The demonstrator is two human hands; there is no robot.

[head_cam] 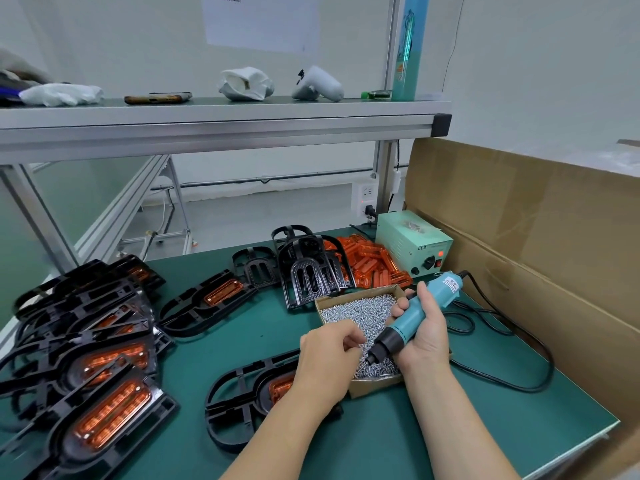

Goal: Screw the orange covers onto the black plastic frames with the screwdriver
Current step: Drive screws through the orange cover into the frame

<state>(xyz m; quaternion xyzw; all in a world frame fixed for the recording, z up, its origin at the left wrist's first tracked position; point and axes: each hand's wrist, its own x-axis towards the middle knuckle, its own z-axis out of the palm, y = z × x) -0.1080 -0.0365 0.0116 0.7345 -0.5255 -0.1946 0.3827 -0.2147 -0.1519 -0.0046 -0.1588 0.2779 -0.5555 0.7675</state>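
My right hand (424, 329) grips a teal electric screwdriver (414, 317), its black tip pointing down over a cardboard box of silver screws (356, 310). My left hand (329, 355) reaches into that box with curled fingers; whether it pinches a screw I cannot tell. Under my left forearm lies a black plastic frame (242, 400) with an orange cover (280, 388) set in it. Another frame with an orange cover (221, 292) lies further back.
Several frames with orange covers are piled at the left (97, 368). Bare black frames (308, 268) and loose orange covers (374, 261) lie behind the screw box. A green power supply (414, 242) stands at the back right. A large cardboard box (540, 237) borders the right edge.
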